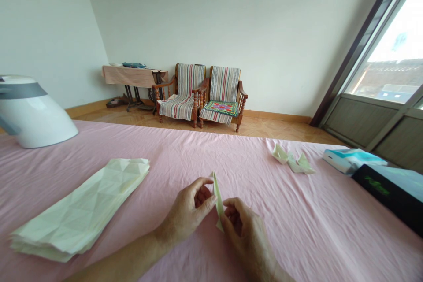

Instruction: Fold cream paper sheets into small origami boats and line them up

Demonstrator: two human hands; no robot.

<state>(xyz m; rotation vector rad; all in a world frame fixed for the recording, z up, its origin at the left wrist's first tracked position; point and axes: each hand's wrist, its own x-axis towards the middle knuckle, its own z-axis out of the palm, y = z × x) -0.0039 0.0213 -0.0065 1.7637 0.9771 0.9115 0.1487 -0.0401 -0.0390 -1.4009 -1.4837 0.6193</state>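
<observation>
Folded paper (217, 199) upright, pinched between both hands' fingertips (211, 202).

The bottom of the paper (216, 190) is hidden behind the fingers of the right hand (245, 231). The left hand (189, 213) pinches it and covers a bit more. Both arms run off the bottom edge. The white machine (33, 116) is cut off at the left edge, and the black box (393, 194) at the right. The little folded bits (292, 159) are too small to tell their shape. So is the blue thing (134, 65) on the far table (132, 76).
</observation>
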